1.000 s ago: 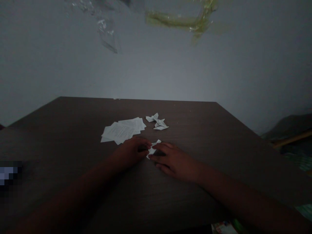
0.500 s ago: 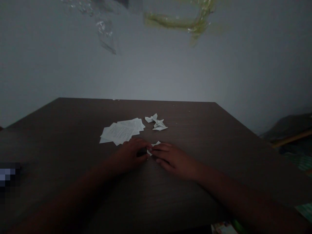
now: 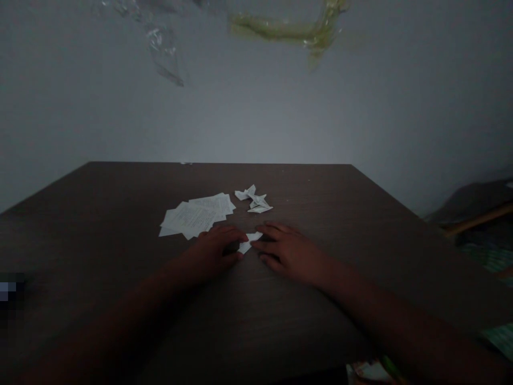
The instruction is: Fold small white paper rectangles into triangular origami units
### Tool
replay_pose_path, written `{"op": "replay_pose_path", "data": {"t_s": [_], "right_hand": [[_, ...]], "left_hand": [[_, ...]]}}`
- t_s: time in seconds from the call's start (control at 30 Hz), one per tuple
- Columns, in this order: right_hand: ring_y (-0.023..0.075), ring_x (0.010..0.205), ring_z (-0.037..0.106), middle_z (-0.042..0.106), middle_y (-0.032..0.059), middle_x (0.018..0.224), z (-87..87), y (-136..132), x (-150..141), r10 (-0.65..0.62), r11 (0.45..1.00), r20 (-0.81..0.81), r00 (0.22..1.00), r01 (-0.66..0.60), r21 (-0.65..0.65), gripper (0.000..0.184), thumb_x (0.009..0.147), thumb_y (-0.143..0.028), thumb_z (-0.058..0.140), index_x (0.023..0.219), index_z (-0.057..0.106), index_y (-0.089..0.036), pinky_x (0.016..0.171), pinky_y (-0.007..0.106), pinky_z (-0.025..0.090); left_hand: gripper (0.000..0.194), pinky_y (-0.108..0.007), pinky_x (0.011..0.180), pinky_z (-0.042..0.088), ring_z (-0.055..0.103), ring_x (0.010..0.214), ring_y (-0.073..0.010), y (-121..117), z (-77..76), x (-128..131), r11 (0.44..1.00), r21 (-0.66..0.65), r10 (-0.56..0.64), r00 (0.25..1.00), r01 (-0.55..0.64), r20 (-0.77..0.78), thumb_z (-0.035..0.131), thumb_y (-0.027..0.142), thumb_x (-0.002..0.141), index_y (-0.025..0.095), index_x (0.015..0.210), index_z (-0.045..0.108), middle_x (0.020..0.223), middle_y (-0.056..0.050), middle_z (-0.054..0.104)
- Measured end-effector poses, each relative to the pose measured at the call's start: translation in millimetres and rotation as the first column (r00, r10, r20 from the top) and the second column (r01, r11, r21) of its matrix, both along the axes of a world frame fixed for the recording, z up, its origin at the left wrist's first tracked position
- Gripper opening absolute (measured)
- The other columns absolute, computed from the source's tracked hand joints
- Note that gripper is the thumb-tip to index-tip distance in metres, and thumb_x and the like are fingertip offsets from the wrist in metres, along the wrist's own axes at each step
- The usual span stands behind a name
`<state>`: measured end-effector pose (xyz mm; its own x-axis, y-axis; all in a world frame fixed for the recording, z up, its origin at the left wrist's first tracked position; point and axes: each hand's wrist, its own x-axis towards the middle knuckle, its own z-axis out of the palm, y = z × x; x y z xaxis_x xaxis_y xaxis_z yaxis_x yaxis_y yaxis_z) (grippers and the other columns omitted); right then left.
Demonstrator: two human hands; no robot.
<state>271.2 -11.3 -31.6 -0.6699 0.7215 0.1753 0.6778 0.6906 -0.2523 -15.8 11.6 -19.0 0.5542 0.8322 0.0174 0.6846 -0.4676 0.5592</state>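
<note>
A small folded piece of white paper (image 3: pixel 247 243) lies on the table between my two hands. My left hand (image 3: pixel 218 248) holds its left side, the forefinger on the upper part and the thumb at the lower corner. From the right, my right hand (image 3: pixel 290 251) rests with its fingers spread, the fingertips touching the paper's right edge. Just beyond my hands sit folded paper shapes (image 3: pixel 258 202) with pointed ends, touching or overlapping. Left of them a fanned pile of printed paper sheets (image 3: pixel 196 216) spreads out, its near edge close to my left hand.
The dark wooden table (image 3: pixel 132 187) reaches back to a pale wall (image 3: pixel 256 117) with yellow tape (image 3: pixel 276 29) and clear tape (image 3: pixel 164 51) on it. A blurred-out object (image 3: pixel 10 289) is at the left edge. Dark items and patterned cloth (image 3: pixel 487 259) lie beyond the table's right side.
My right hand's fingers have spread and drawn back a little, uncovering more of the folded paper. My left hand stays at the paper's left side. The view has shifted slightly.
</note>
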Motion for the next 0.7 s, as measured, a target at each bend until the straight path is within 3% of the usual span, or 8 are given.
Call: {"op": "replay_pose_path", "data": {"t_s": [0.33, 0.5, 0.7], "right_hand": [[0.0504, 0.169, 0.043, 0.056, 0.0145, 0.180, 1.9, -1.3, -2.3, -0.045, 0.997, 0.006, 0.999, 0.046, -0.058, 0.046, 0.113, -0.042, 0.076, 0.158, 0.077, -0.034, 0.129, 0.079, 0.048], [0.0568, 0.173, 0.036, 0.038, 0.0088, 0.192, 13.7, 8.6, 5.5, -0.106, 0.989, 0.116, 0.988, 0.117, -0.093, 0.044, 0.116, -0.042, 0.072, 0.160, 0.074, -0.043, 0.125, 0.087, 0.046], [0.0542, 0.175, 0.035, 0.032, 0.0067, 0.195, 23.8, 13.1, 13.2, -0.185, 0.972, 0.270, 0.945, 0.216, -0.090, 0.047, 0.121, -0.042, 0.061, 0.167, 0.066, -0.046, 0.130, 0.083, 0.045]], "left_hand": [[0.025, -0.065, 0.117, 0.057, 0.068, 0.141, -0.0420, -4.4, -2.3, 16.5, 0.996, 0.077, 0.049, 0.997, -0.045, -0.057, 0.068, 0.031, 0.102, 0.029, 0.123, 0.082, 0.139, -0.012, 0.079], [0.026, -0.066, 0.114, 0.058, 0.068, 0.139, -0.0422, -4.5, -3.0, 18.1, 0.995, 0.087, 0.059, 0.996, -0.052, -0.072, 0.070, 0.028, 0.101, 0.030, 0.124, 0.083, 0.138, -0.012, 0.080], [0.030, -0.069, 0.115, 0.056, 0.067, 0.143, -0.0433, -5.0, 1.4, 19.1, 0.995, 0.092, 0.047, 0.989, -0.034, -0.141, 0.067, 0.026, 0.103, 0.026, 0.130, 0.081, 0.145, -0.015, 0.077]]}}
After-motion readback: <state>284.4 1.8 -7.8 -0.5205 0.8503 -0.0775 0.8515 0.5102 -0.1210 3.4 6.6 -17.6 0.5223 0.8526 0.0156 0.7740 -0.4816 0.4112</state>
